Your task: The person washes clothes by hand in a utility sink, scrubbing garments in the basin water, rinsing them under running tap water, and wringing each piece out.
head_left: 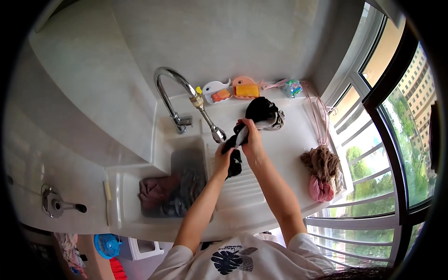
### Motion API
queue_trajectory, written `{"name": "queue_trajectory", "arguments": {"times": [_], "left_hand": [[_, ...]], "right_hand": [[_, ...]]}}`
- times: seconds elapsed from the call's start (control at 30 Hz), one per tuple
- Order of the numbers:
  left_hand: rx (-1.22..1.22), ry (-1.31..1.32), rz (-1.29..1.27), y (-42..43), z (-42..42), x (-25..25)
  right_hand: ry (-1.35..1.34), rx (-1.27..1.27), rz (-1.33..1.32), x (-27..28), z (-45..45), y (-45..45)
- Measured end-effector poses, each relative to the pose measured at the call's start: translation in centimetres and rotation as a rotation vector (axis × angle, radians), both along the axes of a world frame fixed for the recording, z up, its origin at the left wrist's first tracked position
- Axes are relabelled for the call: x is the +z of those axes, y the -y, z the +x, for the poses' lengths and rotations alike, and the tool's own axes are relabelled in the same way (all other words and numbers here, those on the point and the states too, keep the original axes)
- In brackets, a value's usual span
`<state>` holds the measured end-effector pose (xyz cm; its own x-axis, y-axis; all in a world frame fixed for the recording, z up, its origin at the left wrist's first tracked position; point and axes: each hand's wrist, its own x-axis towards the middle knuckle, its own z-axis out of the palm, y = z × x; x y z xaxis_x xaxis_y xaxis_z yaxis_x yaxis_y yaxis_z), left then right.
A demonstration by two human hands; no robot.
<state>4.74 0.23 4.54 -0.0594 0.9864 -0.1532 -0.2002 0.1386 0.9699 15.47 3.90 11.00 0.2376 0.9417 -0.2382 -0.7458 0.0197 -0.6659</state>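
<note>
Right now, both hands grip a bunched black cloth (pixel 262 108) with pale grey parts, holding it over the white surface (pixel 287 154) just right of the basin (pixel 125 196). The right hand (pixel 253 141) is closed around its middle, with the thickest wad of fabric bulging out beyond the fingers toward the back wall. The left hand (pixel 223 160) is lower and nearer the basin, closed on the other stretch, and a loose black end hangs beside it above the ridged washboard (pixel 242 192). Just beyond the left hand is the nozzle of the curved metal tap (pixel 173 74); whether water is running cannot be told. Down in the basin, a dull maroon cloth (pixel 157 189) and some dark clothes (pixel 189 189) lie in cloudy grey water. Along the back ledge stand a white whale-shaped dish (pixel 212 87) with an orange-red soap (pixel 221 95), a pink dish (pixel 241 81) with a yellow soap (pixel 247 90), and a small blue-green packet (pixel 292 87). Over on the right, pink hangers (pixel 320 116) lie along the edge, with brown fabric (pixel 322 161) and pink fabric (pixel 322 188) bunched in front of them, near the window (pixel 373 182).
</note>
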Motion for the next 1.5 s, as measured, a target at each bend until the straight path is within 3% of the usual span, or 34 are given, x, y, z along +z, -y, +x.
{"name": "queue_trajectory", "arguments": {"times": [0.07, 0.1, 0.13, 0.2, 0.27, 0.33, 0.4, 0.47, 0.53, 0.57, 0.63, 0.67, 0.77, 0.8, 0.87, 0.9, 0.93, 1.0, 1.07, 1.13, 1.27, 1.3, 1.33, 1.4, 1.47, 1.5], "left_hand": [[0.141, 0.333, -0.121, -1.1, -0.1, 1.0], [0.246, 0.453, 0.002, -2.6, 0.3, -0.6], [0.241, 0.557, -0.03, -2.7, 0.2, 0.5], [-0.02, 0.876, -0.03, -3.6, -0.2, 0.8], [-0.05, 0.924, -0.037, -2.8, 0.1, 1.7], [-0.081, 0.97, -0.049, -2.1, -0.1, 1.8], [-0.003, 0.892, -0.115, -1.2, -0.7, -0.3], [0.023, 0.622, -0.061, 0.8, -1.4, -1.9], [-0.142, 0.211, 0.264, 1.6, -3.8, -7.7], [-0.144, 0.209, 0.26, 2.1, -4.6, -5.8], [-0.218, -0.671, 0.732, 3.3, -5.8, 0.6], [-0.215, -0.675, 0.726, 3.2, -6.7, 0.4], [-0.472, -1.294, 1.054, 1.6, -9.6, -1.2], [-0.473, -1.295, 1.058, 1.0, -10.1, -1.2], [-0.249, -1.52, 1.457, -0.2, -10.6, -0.8], [-0.368, -1.461, 1.603, -0.7, -10.1, 0.7], [-0.364, -1.459, 1.599, -1.5, -9.8, 1.0], [-0.61, -1.303, 1.697, -2.5, -9.1, 1.3], [-0.617, -1.181, 1.679, -2.9, -8.3, 0.1], [-0.474, -0.889, 1.395, -2.1, -7.1, -0.4], [-0.01, -0.353, 0.686, 0.6, -1.7, -2.9], [0.115, -0.173, 0.437, 1.0, -0.2, -2.9], [0.117, -0.173, 0.433, 0.9, 0.6, -1.7], [0.263, 0.439, 0.072, 0.0, 1.5, 0.3], [0.05, 0.842, -0.259, -0.9, 0.2, 1.6], [0.049, 0.879, -0.286, -1.4, 0.3, 1.3]], "right_hand": [[0.114, -0.08, 0.097, -1.6, -0.3, 1.9], [0.104, -0.088, -0.039, -3.0, -0.7, 2.6], [0.091, -0.094, -0.178, -4.4, -1.4, 3.4], [-0.124, -0.01, -0.176, -5.9, -3.1, 4.4], [-0.219, -0.013, -0.226, -7.1, -3.9, 4.1], [-0.404, 0.069, 0.019, -7.0, -4.4, 3.6], [-0.386, 0.164, 0.02, -8.0, -3.3, 3.3], [-0.292, 0.139, -0.043, -7.8, -2.4, 2.9], [-0.307, 0.259, -0.122, -6.7, -1.7, 3.0], [-0.29, 0.284, -0.144, -6.8, -1.8, 3.1], [-0.254, 0.339, -0.175, -7.0, -2.1, 2.6], [-0.238, 0.371, -0.19, -7.5, -2.4, 2.1], [-0.135, 0.523, -0.11, -8.6, -2.7, 0.3], [-0.047, 0.508, -0.139, -9.2, -3.0, -0.4], [0.033, 0.507, -0.125, -10.5, -3.1, -1.1], [-0.006, 0.572, -0.182, -9.7, -2.9, -1.1], [-0.044, 0.642, -0.24, -9.0, -2.8, -1.0], [-0.07, 0.656, -0.243, -8.1, -2.8, -0.7], [-0.13, 0.672, -0.24, -7.5, -2.4, -0.6], [-0.093, 0.541, -0.235, -4.3, -2.3, 0.6], [-0.316, 0.272, -0.113, -8.9, -3.5, 0.2], [-0.292, 0.198, -0.121, -7.9, -4.0, 0.9], [-0.27, 0.126, -0.127, -6.8, -4.4, 1.5], [-0.206, 0.019, -0.098, -7.9, -4.7, 1.4], [0.365, -0.215, 0.086, -7.3, -4.8, 1.6], [0.522, -0.158, 0.081, -7.5, -4.3, 1.7]]}}
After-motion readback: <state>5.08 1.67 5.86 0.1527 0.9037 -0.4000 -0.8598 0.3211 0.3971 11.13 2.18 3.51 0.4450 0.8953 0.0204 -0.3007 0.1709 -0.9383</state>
